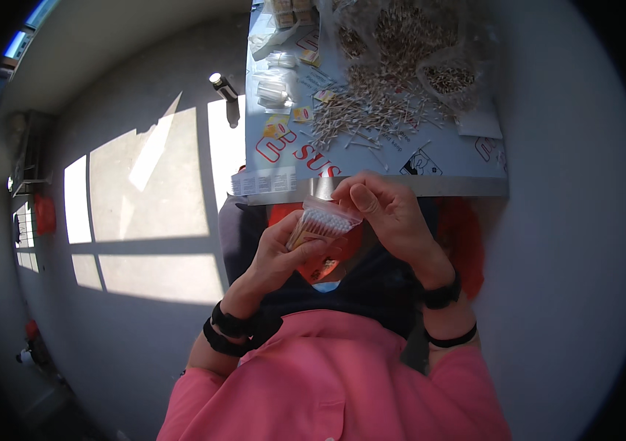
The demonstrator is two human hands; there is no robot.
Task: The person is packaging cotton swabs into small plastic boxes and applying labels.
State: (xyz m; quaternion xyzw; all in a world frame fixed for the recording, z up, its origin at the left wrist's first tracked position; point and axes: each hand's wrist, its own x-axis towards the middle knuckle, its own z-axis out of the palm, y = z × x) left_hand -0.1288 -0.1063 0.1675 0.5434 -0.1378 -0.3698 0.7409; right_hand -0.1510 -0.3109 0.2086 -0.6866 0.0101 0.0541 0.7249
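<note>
My left hand [281, 250] holds a small clear plastic packet of cotton swabs [322, 223] from below, just in front of the table's near edge. My right hand [384, 212] pinches the packet's top right end with thumb and fingers. The swabs inside lie bundled together with a yellow card behind them. Both wrists wear black bands. A loose heap of cotton swabs [372, 117] lies spread on the table [445, 165] beyond my hands.
Clear bags of swabs [401, 37] sit at the table's far end. Filled small packets [272, 90] and yellow cards [278, 128] lie along its left side. A strip of white labels [263, 181] hangs over the near left edge. Sunlit floor lies to the left.
</note>
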